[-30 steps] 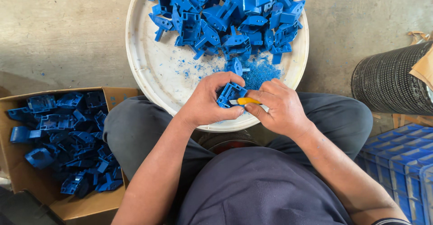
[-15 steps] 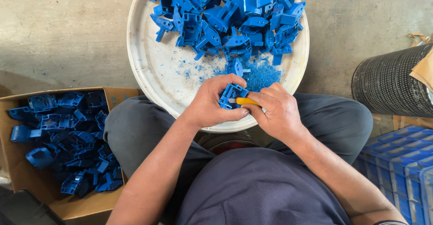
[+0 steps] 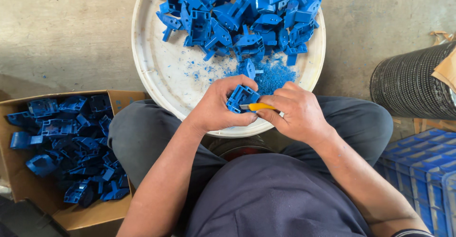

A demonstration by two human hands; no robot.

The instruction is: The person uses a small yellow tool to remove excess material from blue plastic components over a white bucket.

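Left grip [image 3: 219,108] on blue part [image 3: 241,98], right grip [image 3: 293,113] — yellow knife [image 3: 260,107]

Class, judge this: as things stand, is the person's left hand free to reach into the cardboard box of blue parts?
Probably not yet: the left hand grips a blue plastic part, though nothing blocks the open cardboard box.

Blue plastic part [image 3: 241,97] touching yellow-handled knife [image 3: 256,107], above white tray [image 3: 156,71].

A small workshop: bare concrete floor [image 3: 66,33], a heap of blue moulded plastic parts [image 3: 237,14] at twelve o'clock, a filled cardboard box [image 3: 28,189] at eight, stacked blue crates [image 3: 418,170] at four.
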